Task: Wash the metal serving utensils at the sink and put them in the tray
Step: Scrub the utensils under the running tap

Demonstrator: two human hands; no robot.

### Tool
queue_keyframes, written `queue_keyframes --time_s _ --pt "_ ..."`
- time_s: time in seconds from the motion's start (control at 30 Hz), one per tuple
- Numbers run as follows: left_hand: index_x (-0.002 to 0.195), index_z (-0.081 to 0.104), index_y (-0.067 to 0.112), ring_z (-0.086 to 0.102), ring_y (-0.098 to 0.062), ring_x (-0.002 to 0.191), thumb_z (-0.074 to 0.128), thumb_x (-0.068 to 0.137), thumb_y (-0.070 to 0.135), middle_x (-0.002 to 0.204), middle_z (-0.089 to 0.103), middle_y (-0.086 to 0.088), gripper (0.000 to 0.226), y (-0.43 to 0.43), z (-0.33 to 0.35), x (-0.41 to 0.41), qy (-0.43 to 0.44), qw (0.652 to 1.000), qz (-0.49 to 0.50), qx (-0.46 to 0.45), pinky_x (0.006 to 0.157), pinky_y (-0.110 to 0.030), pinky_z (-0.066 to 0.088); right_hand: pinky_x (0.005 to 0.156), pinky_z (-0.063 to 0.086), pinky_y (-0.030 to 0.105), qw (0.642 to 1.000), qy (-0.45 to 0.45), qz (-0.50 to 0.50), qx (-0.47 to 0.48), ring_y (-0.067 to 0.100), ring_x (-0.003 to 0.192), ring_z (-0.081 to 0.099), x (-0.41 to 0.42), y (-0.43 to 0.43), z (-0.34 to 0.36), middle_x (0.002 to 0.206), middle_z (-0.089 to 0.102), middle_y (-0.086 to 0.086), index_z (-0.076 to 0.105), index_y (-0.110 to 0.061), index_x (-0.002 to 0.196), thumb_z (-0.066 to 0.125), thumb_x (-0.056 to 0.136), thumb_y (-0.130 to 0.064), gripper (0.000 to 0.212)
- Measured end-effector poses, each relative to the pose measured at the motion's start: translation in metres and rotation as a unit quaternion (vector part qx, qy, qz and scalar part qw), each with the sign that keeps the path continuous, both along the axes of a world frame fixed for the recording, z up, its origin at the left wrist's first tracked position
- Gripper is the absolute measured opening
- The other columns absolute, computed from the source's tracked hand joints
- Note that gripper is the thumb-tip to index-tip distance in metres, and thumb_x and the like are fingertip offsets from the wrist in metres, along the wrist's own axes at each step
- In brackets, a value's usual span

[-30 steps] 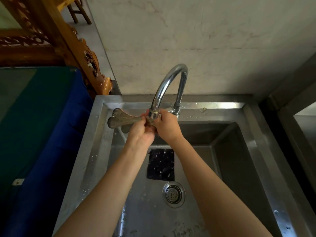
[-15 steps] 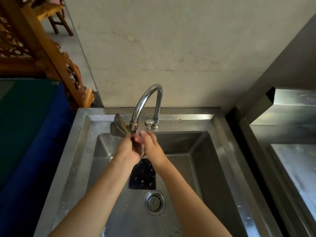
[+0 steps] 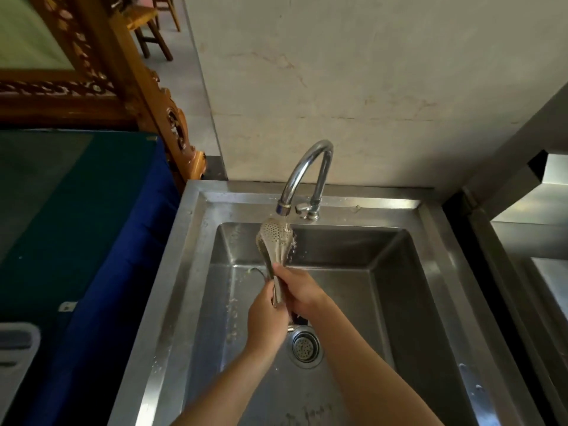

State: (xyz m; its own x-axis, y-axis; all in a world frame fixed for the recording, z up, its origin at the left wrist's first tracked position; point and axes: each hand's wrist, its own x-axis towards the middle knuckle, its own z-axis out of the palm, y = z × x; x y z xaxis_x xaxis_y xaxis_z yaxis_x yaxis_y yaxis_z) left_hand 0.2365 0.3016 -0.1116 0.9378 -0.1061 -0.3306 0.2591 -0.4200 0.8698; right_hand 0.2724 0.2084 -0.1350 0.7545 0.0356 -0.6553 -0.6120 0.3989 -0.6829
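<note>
While under the tap [image 3: 304, 167], perforated spoons [image 3: 274, 236] tight in left grip [image 3: 266, 321] and right grip [image 3: 299, 290], mid-basin, clear of sink [image 3: 338, 249] walls.

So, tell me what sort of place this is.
Probably the wash-up corner of a catering or restaurant kitchen: a deep stainless steel sink, a gooseneck tap running over perforated serving utensils, and more steel worktop on the right.

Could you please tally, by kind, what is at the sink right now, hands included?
2 hands: left hand, right hand
1 faucet
1 drain strainer
1 sink
at least 2 perforated utensils, bunched in both hands; exact count unclear
Total: at least 7
</note>
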Motion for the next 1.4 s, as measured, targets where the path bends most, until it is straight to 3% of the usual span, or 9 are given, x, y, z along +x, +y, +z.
queue_keyframes --time_s 0.13,0.27,0.53,0.7,0.77,0.93,1.07,1.3,1.4 --pt "0.101 0.063 0.03 0.06 0.008 0.084 0.048 0.089 -0.002 0.094 0.067 0.017 0.037 0.023 0.001 -0.004 0.012 0.998 0.025 -0.056 0.073 -0.006 0.044 0.05 0.051 0.026 0.999 -0.019 -0.041 -0.016 0.016 0.047 0.055 0.0 0.003 0.001 0.055 0.059 0.004 0.059 -0.003 0.081 0.051 0.094 -0.021 0.024" --pt "0.116 0.061 0.013 0.059 -0.015 0.099 0.047 0.091 0.003 0.109 0.063 -0.001 0.031 0.038 0.001 0.015 0.062 0.997 0.035 -0.032 0.095 -0.032 0.047 0.054 0.049 0.027 0.996 -0.046 -0.057 -0.043 0.016 0.05 0.053 -0.008 0.002 0.001 0.058 0.059 0.005 0.062 -0.004 0.079 0.048 0.096 -0.02 0.026" --pt "0.135 0.045 0.014 0.053 -0.022 0.119 0.043 0.096 0.014 0.134 0.054 -0.008 0.039 0.009 0.018 0.062 0.071 0.996 -0.021 -0.053 0.103 -0.043 0.042 0.048 0.048 0.02 0.987 -0.088 -0.082 -0.105 0.013 0.049 0.054 -0.013 -0.006 0.018 0.059 0.059 0.006 0.062 -0.004 0.083 0.048 0.095 -0.017 0.023" --pt "0.145 0.026 0.014 0.05 -0.026 0.123 0.042 0.097 0.023 0.137 0.05 -0.008 0.051 -0.015 0.026 0.08 0.083 0.993 -0.028 -0.082 0.104 -0.046 0.041 0.048 0.045 0.02 0.957 -0.11 -0.06 -0.261 0.009 0.047 0.051 -0.022 -0.01 0.027 0.058 0.056 0.0 0.065 -0.011 0.082 0.049 0.094 -0.015 0.02" --pt "0.136 0.039 0.011 0.058 -0.027 0.112 0.049 0.094 0.029 0.122 0.059 -0.008 0.046 -0.021 0.025 0.082 0.102 0.989 -0.019 -0.11 0.1 -0.046 0.046 0.058 0.045 0.027 0.909 -0.118 -0.007 -0.4 0.015 0.062 0.056 -0.026 -0.008 0.03 0.072 0.06 0.002 0.063 -0.01 0.1 0.047 0.095 -0.017 0.018" --pt "0.097 0.055 0.009 0.063 -0.025 0.082 0.062 0.088 0.029 0.089 0.061 -0.009 0.023 -0.033 0.019 0.091 0.218 0.942 0.074 -0.245 0.085 -0.043 0.055 0.077 0.049 0.036 0.659 -0.085 0.176 -0.727 0.028 0.099 0.06 -0.037 -0.003 0.038 0.116 0.056 0.011 0.027 -0.014 0.142 0.042 0.097 -0.018 0.048" --pt "0.085 0.052 0.008 0.06 -0.023 0.075 0.047 0.097 0.023 0.085 0.057 -0.009 0.02 -0.043 0.014 0.099 0.258 0.918 0.077 -0.293 0.085 -0.045 0.053 0.082 0.048 0.032 0.576 -0.069 0.228 -0.782 0.026 0.104 0.057 -0.04 0.0 0.042 0.123 0.049 0.014 0.005 -0.004 0.147 0.042 0.093 -0.006 0.065" --pt "0.099 0.052 0.008 0.054 -0.017 0.06 0.037 0.099 0.016 0.094 0.065 -0.011 0.018 -0.054 0.015 0.103 0.288 0.863 0.076 -0.409 0.061 -0.031 0.049 0.056 0.041 0.031 0.674 -0.059 0.218 -0.703 0.024 0.07 0.054 -0.052 -0.008 0.051 0.117 0.044 0.008 -0.011 -0.026 0.147 0.045 0.088 -0.011 0.083" --pt "0.105 0.053 0.007 0.051 -0.014 0.054 0.041 0.098 0.021 0.091 0.066 -0.01 0.02 -0.057 0.016 0.104 0.29 0.845 0.079 -0.443 0.051 -0.027 0.046 0.066 0.053 0.037 0.765 -0.044 0.148 -0.625 0.029 0.08 0.063 -0.058 -0.014 0.046 0.106 0.055 0.003 0.015 -0.027 0.144 0.055 0.083 -0.017 0.074"
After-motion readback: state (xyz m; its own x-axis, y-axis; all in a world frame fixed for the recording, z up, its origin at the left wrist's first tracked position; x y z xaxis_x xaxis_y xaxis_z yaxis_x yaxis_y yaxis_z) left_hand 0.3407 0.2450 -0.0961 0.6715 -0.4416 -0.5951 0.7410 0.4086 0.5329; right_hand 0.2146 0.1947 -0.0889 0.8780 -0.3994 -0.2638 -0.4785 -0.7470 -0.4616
